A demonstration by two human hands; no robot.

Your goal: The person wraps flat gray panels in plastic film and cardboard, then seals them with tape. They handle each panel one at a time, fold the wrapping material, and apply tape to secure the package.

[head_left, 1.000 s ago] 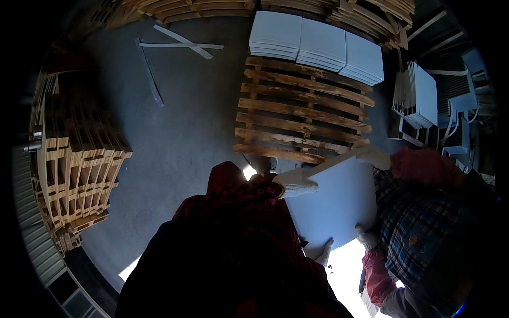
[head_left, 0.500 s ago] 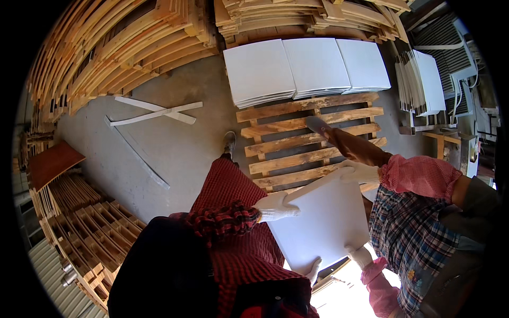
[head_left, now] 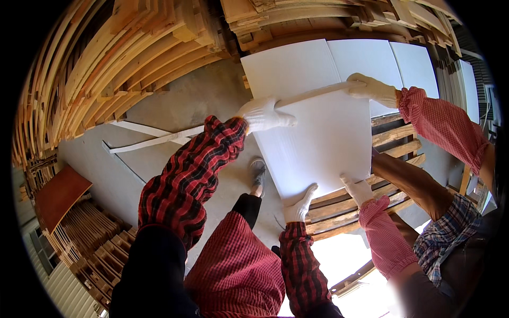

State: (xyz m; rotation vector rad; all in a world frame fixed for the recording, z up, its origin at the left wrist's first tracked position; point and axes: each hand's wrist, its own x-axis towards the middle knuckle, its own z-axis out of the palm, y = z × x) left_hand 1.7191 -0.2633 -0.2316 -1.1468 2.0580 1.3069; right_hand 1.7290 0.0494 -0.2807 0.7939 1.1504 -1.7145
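Observation:
A white rectangular board (head_left: pixel 318 143), perhaps a stack of sheets, hangs level above a wooden pallet between me and a co-worker. My left hand (head_left: pixel 265 115), in a white glove, grips its far left corner with the thumb on top. At the near left corner my gloved right hand (head_left: pixel 299 205) is closed on the edge, thumb up and fingers hidden underneath. The co-worker's white-gloved hands (head_left: pixel 374 89) hold the right side, one at the far corner and one at the near edge. Beyond it lie white board stacks (head_left: pixel 366 61) in a row.
The slatted wooden pallet (head_left: pixel 400 151) lies under the board's right side. Tall piles of wooden pallets (head_left: pixel 148 53) rise at the far left and back. Crossed white strips (head_left: pixel 154 139) lie on the floor. A reddish-brown panel (head_left: pixel 61 196) rests on wooden frames at left.
The white board has moved away from me, toward the row of white stacks, and now partly covers them. My arms are stretched further out, and the co-worker's arms moved along with it.

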